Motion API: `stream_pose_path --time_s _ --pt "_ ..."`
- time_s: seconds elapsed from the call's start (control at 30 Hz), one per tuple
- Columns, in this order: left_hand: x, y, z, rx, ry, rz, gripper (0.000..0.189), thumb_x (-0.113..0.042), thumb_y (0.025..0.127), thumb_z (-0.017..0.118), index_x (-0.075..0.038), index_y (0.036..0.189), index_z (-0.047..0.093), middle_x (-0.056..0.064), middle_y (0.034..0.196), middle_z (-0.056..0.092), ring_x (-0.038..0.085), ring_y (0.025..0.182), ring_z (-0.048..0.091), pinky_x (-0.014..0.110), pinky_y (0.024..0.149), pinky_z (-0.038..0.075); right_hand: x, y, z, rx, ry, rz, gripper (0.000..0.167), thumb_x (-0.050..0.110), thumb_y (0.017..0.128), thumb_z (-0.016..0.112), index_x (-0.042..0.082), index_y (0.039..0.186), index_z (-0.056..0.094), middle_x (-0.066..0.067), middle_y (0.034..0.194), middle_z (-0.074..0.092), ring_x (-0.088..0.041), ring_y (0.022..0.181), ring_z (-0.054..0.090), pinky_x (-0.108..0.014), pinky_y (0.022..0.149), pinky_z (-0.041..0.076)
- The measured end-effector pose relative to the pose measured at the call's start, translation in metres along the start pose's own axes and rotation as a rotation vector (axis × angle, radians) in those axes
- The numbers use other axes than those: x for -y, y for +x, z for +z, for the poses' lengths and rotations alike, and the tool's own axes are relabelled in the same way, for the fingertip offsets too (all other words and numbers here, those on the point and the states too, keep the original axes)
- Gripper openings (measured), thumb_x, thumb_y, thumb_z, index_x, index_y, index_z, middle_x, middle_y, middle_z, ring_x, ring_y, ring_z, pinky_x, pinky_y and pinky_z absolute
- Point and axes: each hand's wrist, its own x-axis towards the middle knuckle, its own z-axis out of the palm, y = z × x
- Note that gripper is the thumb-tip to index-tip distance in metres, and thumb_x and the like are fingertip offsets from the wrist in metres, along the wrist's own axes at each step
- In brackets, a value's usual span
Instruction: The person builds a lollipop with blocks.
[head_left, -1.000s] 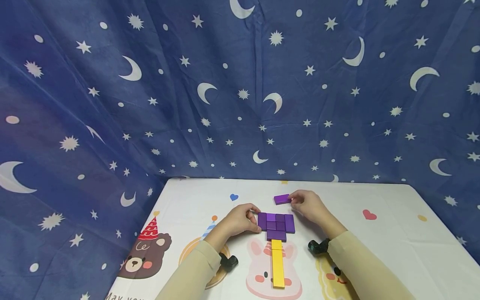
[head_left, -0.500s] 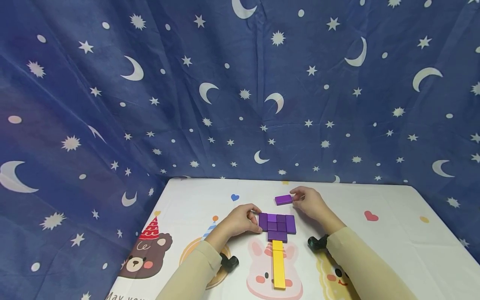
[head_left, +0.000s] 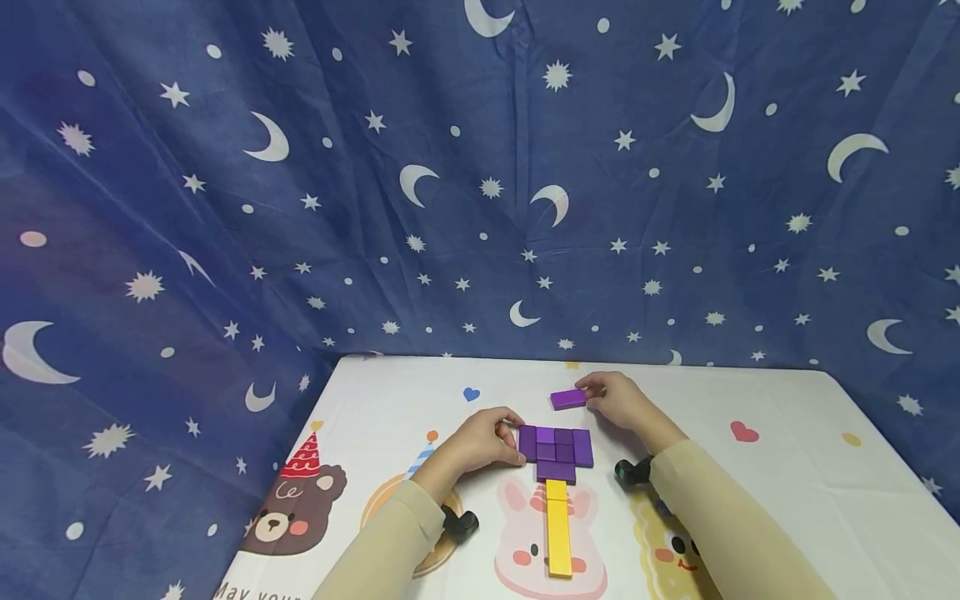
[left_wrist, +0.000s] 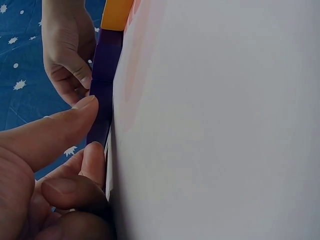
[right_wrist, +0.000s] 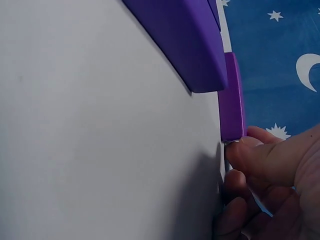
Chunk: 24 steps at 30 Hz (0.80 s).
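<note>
In the head view a flat group of purple blocks (head_left: 556,470) lies mid-table, with a strip of yellow blocks (head_left: 558,537) running from it toward the person. My left hand (head_left: 486,437) is at the left side of the group; its thumb and a finger pinch the leftmost purple block (head_left: 527,443) at its near and far ends. Beyond the group, a separate purple block (head_left: 567,400) lies crosswise, and my right hand (head_left: 618,400) pinches its right end. In the right wrist view the thumb tip meets the end of this purple block (right_wrist: 232,107).
The table (head_left: 810,483) has a white cover printed with a bear (head_left: 288,517), a pink rabbit (head_left: 517,533) and hearts. A dark blue curtain (head_left: 450,167) with moons and stars hangs behind and to the left. Black wrist cameras (head_left: 461,525) sit at both cuffs.
The right hand has shifted slightly up and the separate purple block has turned a little straighter. The left hand and the grouped blocks keep their places.
</note>
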Motion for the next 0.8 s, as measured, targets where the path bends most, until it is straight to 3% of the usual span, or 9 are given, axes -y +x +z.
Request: stream_pose_path --time_s 0.4,0.8 --pt "0.0002 0.0003 0.0005 0.000 0.000 -0.009 0.058 -0.013 0.074 0.097 -0.015 0.126 0.071 -0.001 0.080 0.067 0.014 0.071 0.058 0.032 0.075 0.047 0.0011 -0.0006 -0.0008 0.041 0.009 0.050 0.029 0.006 0.090 0.081 0.007 0.119 0.077 -0.005 0.100 0.072 -0.021 0.092 0.063 -0.045 0.091 0.051" --pt "-0.0020 -0.0003 0.0004 0.003 -0.004 -0.016 0.058 -0.012 0.075 0.096 -0.013 0.127 0.070 -0.001 0.081 0.067 0.014 0.071 0.057 0.032 0.075 0.047 0.0027 -0.0012 0.0019 0.033 0.036 0.074 0.027 0.011 0.090 0.083 0.008 0.116 0.077 -0.005 0.101 0.072 -0.021 0.095 0.063 -0.047 0.096 0.051"
